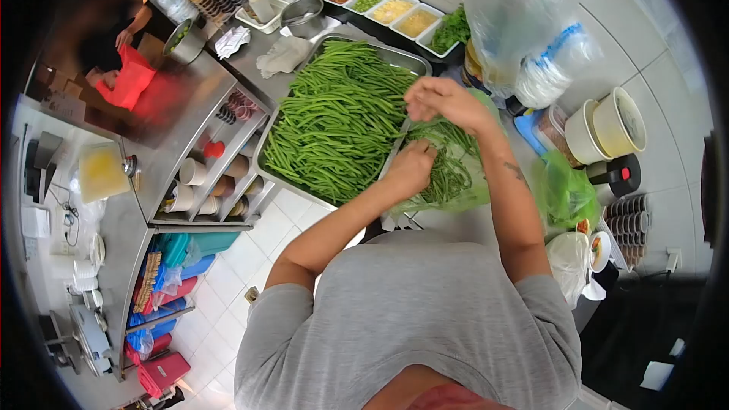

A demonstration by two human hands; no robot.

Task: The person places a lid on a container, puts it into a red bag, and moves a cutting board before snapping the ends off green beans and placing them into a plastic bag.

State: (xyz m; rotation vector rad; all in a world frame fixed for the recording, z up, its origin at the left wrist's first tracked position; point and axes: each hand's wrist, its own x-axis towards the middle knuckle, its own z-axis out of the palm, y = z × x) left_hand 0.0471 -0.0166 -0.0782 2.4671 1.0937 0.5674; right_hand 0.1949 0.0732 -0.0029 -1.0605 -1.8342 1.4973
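A large metal tray (267,171) is heaped with long green beans (334,114). To its right lies an open light-green plastic bag (480,191) with thin, darker green bean pieces (449,175) in it. My left hand (410,167) is closed at the tray's right edge, over the near side of the bag, its fingertips pinched together by the pieces. My right hand (448,102) is raised a little farther off, above the upper right corner of the tray, with curled fingers. What either hand holds, if anything, is too small or hidden to make out.
White tubs of chopped ingredients (392,11) line the back, with leafy greens (452,30) at their end. Buckets (613,125) and a green plastic bag (566,193) stand right. A metal bowl (302,17) sits behind the tray. A person with a red bag (129,80) is at far left.
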